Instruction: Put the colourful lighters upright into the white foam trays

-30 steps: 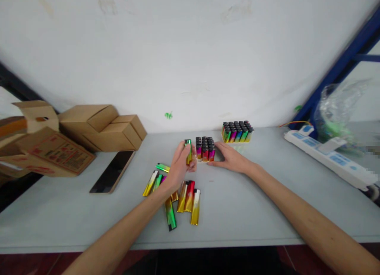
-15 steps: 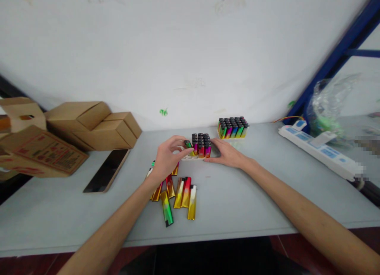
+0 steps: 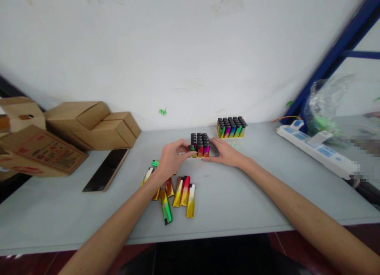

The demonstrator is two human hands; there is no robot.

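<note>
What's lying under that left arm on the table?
Loose lighters lie flat on the table, partly under the left hand and wrist. How many more the arm covers cannot be seen.

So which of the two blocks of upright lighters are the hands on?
The nearer block, mid-table between both hands; the farther block near the wall stands untouched.

Two bare forearms come into view from the lower edge, slim and long, with no sleeves, cuffs or gloves on them. The left hand (image 3: 170, 160) and the right hand (image 3: 225, 153) are also uncovered: no rings, watch, bracelet or band shows on fingers or wrists. The fingernails are too small to make out.
</note>
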